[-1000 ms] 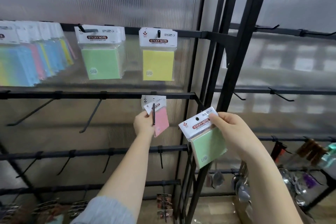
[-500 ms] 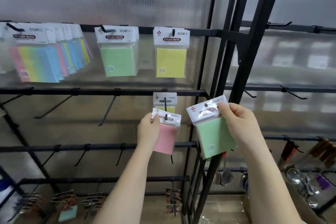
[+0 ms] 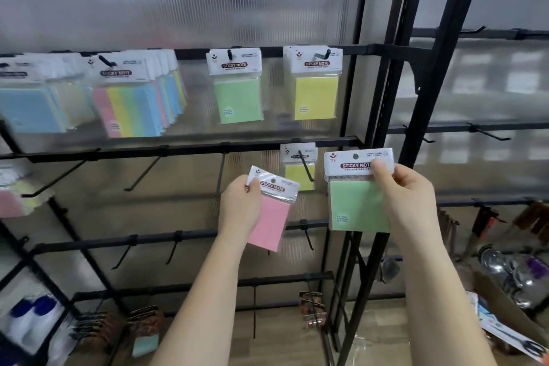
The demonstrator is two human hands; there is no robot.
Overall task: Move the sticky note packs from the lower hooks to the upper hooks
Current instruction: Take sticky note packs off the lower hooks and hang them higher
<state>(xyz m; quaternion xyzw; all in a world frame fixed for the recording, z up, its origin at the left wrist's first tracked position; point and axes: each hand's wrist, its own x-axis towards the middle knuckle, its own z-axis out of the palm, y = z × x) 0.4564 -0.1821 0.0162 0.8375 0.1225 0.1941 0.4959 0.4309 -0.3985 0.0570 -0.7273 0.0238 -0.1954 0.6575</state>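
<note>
My left hand (image 3: 239,206) grips a pink sticky note pack (image 3: 271,218) by its header card, free of the lower hook (image 3: 306,168). On that lower hook a yellow pack (image 3: 298,176) still hangs. My right hand (image 3: 407,202) pinches the header of a green sticky note pack (image 3: 358,208), held upright to the right of the hook. On the upper rail hang a green pack (image 3: 237,95), a yellow pack (image 3: 315,95) and, further left, several multicolour packs (image 3: 133,101).
Empty black hooks (image 3: 142,175) jut forward from the lower rails at the left. A thick black upright post (image 3: 427,116) stands just right of my right hand. Kitchen tools (image 3: 511,267) and a cardboard box (image 3: 505,309) sit at the lower right.
My left hand has pulled the pink pack off the lower hook, down and to the left. My right hand has raised the green pack and turned it upright. The view has shifted left.
</note>
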